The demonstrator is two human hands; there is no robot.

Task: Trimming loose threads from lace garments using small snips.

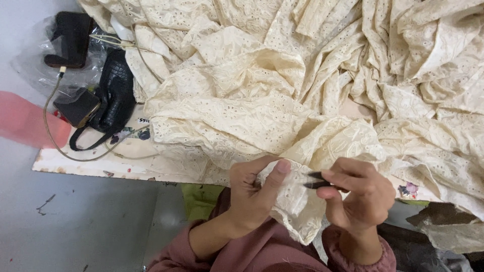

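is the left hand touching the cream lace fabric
Touching: the head view shows the left hand pinching a fold of the cream lace fabric under its thumb.

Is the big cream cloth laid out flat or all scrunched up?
Scrunched up. The cream lace cloth lies in heaps and deep folds across the table, and the left hand bunches one edge.
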